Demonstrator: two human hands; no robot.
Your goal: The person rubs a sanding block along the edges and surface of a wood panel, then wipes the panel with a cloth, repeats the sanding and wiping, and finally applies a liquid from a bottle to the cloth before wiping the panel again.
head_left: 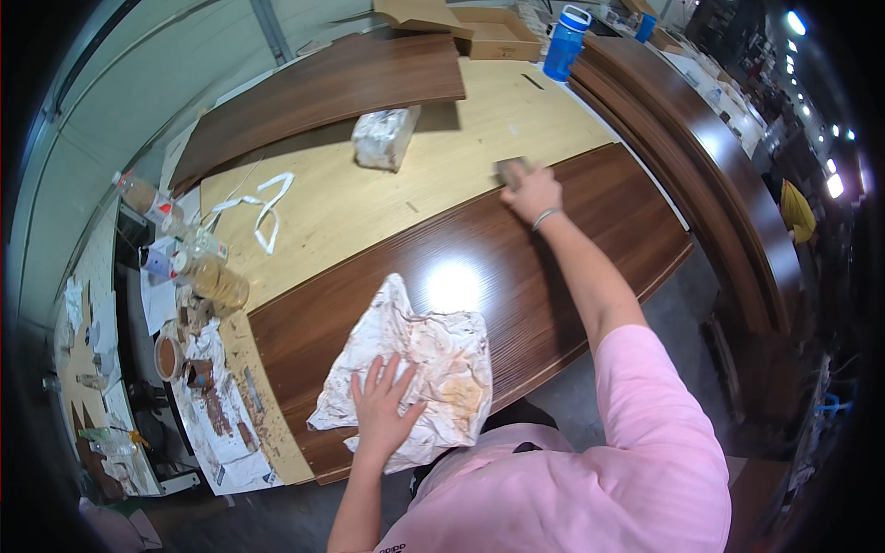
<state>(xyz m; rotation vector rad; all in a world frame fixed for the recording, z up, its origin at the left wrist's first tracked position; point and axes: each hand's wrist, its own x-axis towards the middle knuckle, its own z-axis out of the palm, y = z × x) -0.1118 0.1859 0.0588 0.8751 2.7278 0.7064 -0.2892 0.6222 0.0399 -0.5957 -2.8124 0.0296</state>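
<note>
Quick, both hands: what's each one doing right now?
Left hand: open, flat on the stained rag.
Right hand: closed on a small sanding block.

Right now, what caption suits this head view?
Left hand presses a stained cloth on a dark wood panel; right hand holds a small block.

Right hand (532, 194) half hides small block (510, 170)

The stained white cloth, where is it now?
In the head view the cloth lies on the near-left part of the dark wood panel, flat under the left hand.
</note>
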